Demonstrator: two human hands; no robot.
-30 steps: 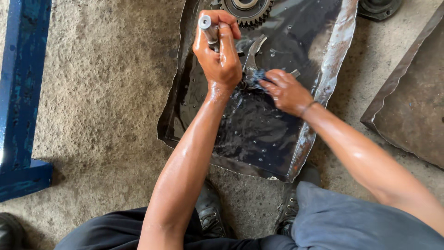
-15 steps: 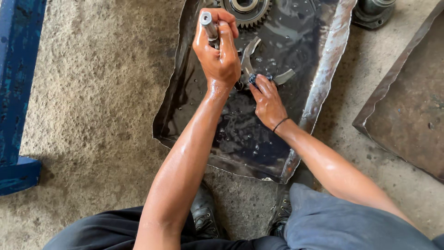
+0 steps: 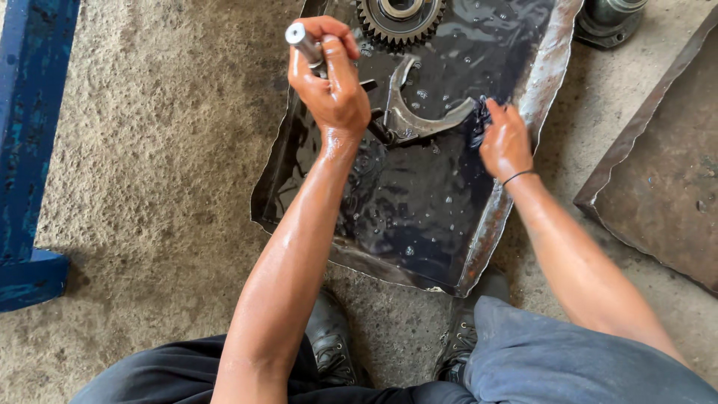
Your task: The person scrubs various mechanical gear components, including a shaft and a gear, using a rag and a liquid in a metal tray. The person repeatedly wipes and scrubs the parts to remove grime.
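My left hand (image 3: 333, 86) grips a metal rod (image 3: 301, 39) whose far end carries a grey curved fork piece (image 3: 419, 112). The fork hangs over a dented metal tray (image 3: 493, 224) filled with dark oily liquid. My right hand (image 3: 505, 142) is at the fork's right tip, fingers closed on a small dark blue brush or rag (image 3: 479, 120) pressed against the metal. Both forearms are wet and shiny.
A toothed gear (image 3: 400, 16) lies at the tray's far end. A round metal part (image 3: 609, 19) sits beyond the tray's right corner. A rusty metal sheet (image 3: 666, 179) lies on the right, a blue steel frame (image 3: 30, 150) on the left. My shoes (image 3: 329, 337) touch the tray's near edge.
The view has drawn closer. My right hand moved right, from the middle of the fork to its right tip. My left hand keeps its grip on the rod.
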